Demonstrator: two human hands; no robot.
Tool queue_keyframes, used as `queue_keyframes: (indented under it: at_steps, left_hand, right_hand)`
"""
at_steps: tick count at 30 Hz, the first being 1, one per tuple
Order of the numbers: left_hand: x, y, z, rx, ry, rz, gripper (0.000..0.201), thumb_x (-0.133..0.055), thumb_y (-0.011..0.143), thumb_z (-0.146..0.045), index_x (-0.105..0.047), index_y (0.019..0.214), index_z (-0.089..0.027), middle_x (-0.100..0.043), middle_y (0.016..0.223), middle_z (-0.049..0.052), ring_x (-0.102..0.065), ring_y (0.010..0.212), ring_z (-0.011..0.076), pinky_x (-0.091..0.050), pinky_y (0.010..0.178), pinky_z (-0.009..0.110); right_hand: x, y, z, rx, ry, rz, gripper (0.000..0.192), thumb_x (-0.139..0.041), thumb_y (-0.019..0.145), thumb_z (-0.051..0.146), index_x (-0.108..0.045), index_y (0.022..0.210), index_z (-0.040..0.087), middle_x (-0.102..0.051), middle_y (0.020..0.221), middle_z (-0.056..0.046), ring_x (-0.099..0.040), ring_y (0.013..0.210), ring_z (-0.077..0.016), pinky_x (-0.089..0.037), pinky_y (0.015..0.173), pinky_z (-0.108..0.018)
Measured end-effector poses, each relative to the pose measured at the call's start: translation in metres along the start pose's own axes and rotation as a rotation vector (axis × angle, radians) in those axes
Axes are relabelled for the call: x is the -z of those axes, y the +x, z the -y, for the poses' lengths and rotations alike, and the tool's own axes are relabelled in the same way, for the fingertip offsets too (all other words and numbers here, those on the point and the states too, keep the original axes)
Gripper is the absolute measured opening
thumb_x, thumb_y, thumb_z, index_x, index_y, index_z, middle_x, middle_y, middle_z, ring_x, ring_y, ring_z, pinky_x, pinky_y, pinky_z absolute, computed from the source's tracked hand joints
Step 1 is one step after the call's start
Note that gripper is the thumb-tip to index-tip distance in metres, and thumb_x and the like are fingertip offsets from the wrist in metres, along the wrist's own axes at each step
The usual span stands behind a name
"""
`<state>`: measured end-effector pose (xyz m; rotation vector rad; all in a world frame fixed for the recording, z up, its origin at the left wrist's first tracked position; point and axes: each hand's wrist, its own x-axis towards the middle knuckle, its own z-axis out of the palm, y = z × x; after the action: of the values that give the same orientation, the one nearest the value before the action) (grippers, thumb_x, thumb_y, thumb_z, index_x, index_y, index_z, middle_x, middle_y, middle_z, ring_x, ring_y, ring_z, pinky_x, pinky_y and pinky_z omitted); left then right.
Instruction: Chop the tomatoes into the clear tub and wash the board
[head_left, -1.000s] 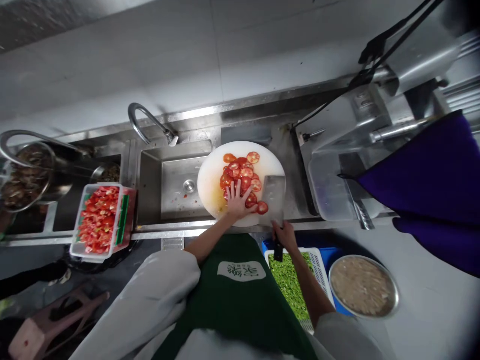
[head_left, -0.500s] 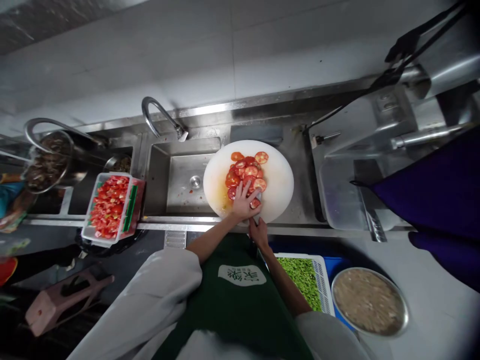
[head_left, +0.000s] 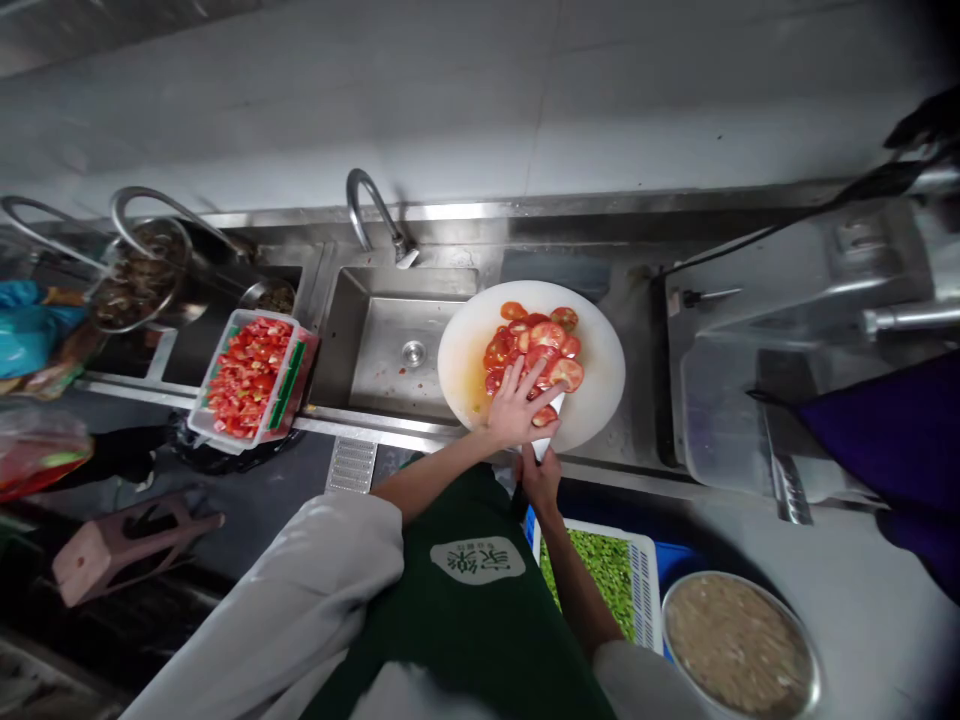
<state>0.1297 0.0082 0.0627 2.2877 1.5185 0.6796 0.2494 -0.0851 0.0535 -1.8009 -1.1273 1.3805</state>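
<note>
My left hand (head_left: 517, 405) is pressing tomato slices (head_left: 536, 345), fingers spread, on the cutting board (head_left: 600, 345); my right hand (head_left: 540, 480) is gripping what looks like the knife (head_left: 546, 430).

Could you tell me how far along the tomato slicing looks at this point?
Largely done, it seems: a crate beside the sink is full of cut tomato, and a pile of slices covers the board. In hand: the left hand lies spread on the slices while the right hand holds the knife beside them. No whole tomato shows, so little seems left.
</note>
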Motion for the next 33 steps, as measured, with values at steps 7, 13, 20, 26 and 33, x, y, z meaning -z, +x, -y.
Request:
queue_keyframes:
  at_steps: [7,13,20,26,33]
  left_hand:
    - [0.084,-0.067,0.04,0.18,0.182,-0.137,0.072,-0.071,0.093,-0.065,-0.061,0.157,-0.035,-0.033,0.177,0.004,-0.005,0.169,0.0436,-0.023,0.134,0.066]
    - [0.177,-0.194,0.104,0.367,0.321,-0.321,0.069,-0.071,0.093,-0.063,-0.062,0.156,-0.036,-0.034,0.177,0.004,-0.012,0.168,0.0451,-0.027,0.132,0.069]
    - [0.284,-0.382,0.168,0.603,0.402,-0.528,0.071,-0.073,0.093,-0.058,-0.06,0.159,-0.033,-0.027,0.179,0.007,-0.012,0.168,0.047,-0.025,0.132,0.07]
    - [0.339,-0.52,0.22,0.925,0.443,-0.687,0.072,-0.076,0.091,-0.053,-0.06,0.158,-0.032,-0.024,0.18,0.008,-0.01,0.167,0.0489,-0.024,0.131,0.072]
    - [0.382,-0.641,0.346,1.17,0.423,-0.808,0.067,-0.08,0.088,-0.05,-0.066,0.151,-0.031,-0.028,0.179,0.008,-0.017,0.167,0.0463,-0.026,0.132,0.069]
  right_hand:
    - [-0.077,-0.035,0.023,0.123,0.148,0.185,0.061,-0.065,0.083,0.086,-0.045,0.083,0.029,-0.051,0.05,0.007,-0.048,0.04,-0.015,-0.043,0.042,-0.03]
    - [-0.199,-0.102,0.043,0.264,0.181,0.474,0.058,-0.072,0.087,0.077,-0.042,0.082,0.028,-0.05,0.048,0.01,-0.046,0.035,-0.0111,-0.039,0.037,-0.023]
    - [-0.359,-0.209,0.057,0.286,0.079,0.813,0.056,-0.071,0.087,0.077,-0.044,0.081,0.027,-0.05,0.048,0.01,-0.047,0.033,-0.0118,-0.04,0.034,-0.024]
    - [-0.487,-0.275,0.066,0.184,-0.053,1.151,0.061,-0.074,0.08,0.083,-0.052,0.083,0.026,-0.047,0.046,0.011,-0.043,0.032,-0.0101,-0.035,0.032,-0.022]
    - [-0.667,-0.311,0.073,0.18,-0.22,1.357,0.049,-0.073,0.081,0.071,-0.05,0.083,0.027,-0.048,0.047,0.01,-0.044,0.033,-0.0122,-0.036,0.033,-0.024]
